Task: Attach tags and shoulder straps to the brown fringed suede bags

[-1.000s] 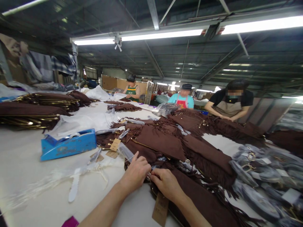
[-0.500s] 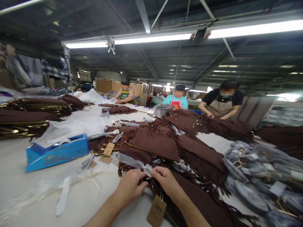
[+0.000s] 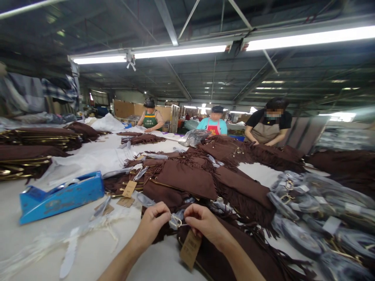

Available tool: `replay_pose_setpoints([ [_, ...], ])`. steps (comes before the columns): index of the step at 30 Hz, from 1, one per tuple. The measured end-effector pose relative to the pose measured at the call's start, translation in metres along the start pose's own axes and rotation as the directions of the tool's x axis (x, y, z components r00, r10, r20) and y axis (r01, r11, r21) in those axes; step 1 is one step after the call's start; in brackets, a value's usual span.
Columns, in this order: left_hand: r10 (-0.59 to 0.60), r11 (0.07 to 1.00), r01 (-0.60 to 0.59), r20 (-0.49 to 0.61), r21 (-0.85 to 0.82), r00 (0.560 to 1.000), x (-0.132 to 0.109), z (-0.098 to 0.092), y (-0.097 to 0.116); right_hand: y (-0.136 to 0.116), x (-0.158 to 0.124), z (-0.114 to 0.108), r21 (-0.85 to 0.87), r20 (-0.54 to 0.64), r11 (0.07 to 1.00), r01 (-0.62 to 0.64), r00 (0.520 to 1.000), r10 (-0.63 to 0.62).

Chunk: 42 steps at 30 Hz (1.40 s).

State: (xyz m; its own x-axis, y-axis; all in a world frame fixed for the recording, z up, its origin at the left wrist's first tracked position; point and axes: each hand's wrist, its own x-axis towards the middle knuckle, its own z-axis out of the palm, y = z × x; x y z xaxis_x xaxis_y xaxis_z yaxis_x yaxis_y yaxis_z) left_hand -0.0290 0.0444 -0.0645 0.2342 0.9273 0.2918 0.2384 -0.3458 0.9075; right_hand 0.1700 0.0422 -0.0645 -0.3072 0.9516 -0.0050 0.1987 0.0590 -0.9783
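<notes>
My left hand (image 3: pixel 154 226) pinches the clear plastic wrapping (image 3: pixel 175 221) around a metal clasp or ring. Close beside it, my right hand (image 3: pixel 205 224) is closed with thumb and forefinger together on a white tag string (image 3: pixel 184 225). From that string a brown cardboard tag (image 3: pixel 190 249) hangs below my right fingers. Under both hands lies a dark brown fringed bag (image 3: pixel 228 249) with a gold zip. Another brown bag (image 3: pixel 187 177) lies just beyond, with a second cardboard tag (image 3: pixel 129 189) at its left. My fingers partly hide the clasp.
A blue tape dispenser (image 3: pixel 63 197) stands at left, with white strings (image 3: pixel 111 230) nearer me. Plastic-wrapped straps (image 3: pixel 299 230) heap at right. Stacked brown bags (image 3: pixel 26 158) lie at far left. Several co-workers stand across the table, one in a brown apron (image 3: pixel 265 132).
My hands have moved slightly apart, and the right one now grips the tag's string. The tag has swung up and left. The whole view has shifted a little.
</notes>
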Motion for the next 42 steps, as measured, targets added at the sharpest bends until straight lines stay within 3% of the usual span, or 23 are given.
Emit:
replay_pose_setpoints([
  [5,0.078,0.996,-0.077,0.005,-0.042,0.997,0.000,0.001,0.007,-0.007,-0.001,0.018,-0.179,-0.062,0.950,0.255,0.961,-0.270],
  [9,0.091,0.994,-0.091,0.007,-0.062,0.996,0.000,0.005,0.006,-0.006,0.001,0.029,-0.306,-0.107,0.894,0.328,0.921,-0.375],
  [15,-0.066,0.974,0.080,0.069,-0.214,0.995,0.001,0.014,-0.012,0.002,0.007,0.025,-0.181,-0.183,0.954,0.240,0.945,-0.272],
  [20,0.015,1.000,-0.015,-0.001,0.010,1.000,0.002,0.024,-0.018,0.002,0.007,0.026,-0.169,-0.193,0.957,0.236,0.944,-0.267],
  [23,0.034,0.998,-0.032,-0.031,0.061,0.999,0.001,0.025,-0.015,0.001,0.006,0.028,-0.207,-0.211,0.950,0.235,0.937,-0.278],
  [26,0.008,1.000,-0.008,-0.049,0.012,0.999,-0.001,0.025,-0.013,0.001,0.007,0.027,-0.221,-0.219,0.945,0.239,0.932,-0.287],
  [31,-0.143,0.969,0.141,0.003,-0.203,0.990,-0.001,0.023,-0.013,0.007,0.010,0.024,-0.175,-0.222,0.961,0.213,0.943,-0.249],
  [35,-0.245,0.899,0.226,-0.003,-0.374,0.970,0.002,0.021,-0.015,0.012,0.012,0.024,-0.085,-0.195,0.982,0.166,0.964,-0.180],
  [38,-0.279,0.774,0.279,0.088,-0.568,0.956,0.003,0.018,-0.013,0.012,0.009,0.020,0.027,-0.117,0.992,0.123,0.986,-0.119],
  [40,-0.280,0.691,0.317,0.163,-0.650,0.946,0.003,0.015,-0.011,0.009,0.005,0.015,0.222,-0.016,0.973,0.058,0.998,-0.056],
  [42,-0.286,0.620,0.336,0.195,-0.709,0.938,0.003,0.012,-0.011,0.005,0.001,0.008,0.487,0.071,0.872,-0.049,0.997,0.017],
])
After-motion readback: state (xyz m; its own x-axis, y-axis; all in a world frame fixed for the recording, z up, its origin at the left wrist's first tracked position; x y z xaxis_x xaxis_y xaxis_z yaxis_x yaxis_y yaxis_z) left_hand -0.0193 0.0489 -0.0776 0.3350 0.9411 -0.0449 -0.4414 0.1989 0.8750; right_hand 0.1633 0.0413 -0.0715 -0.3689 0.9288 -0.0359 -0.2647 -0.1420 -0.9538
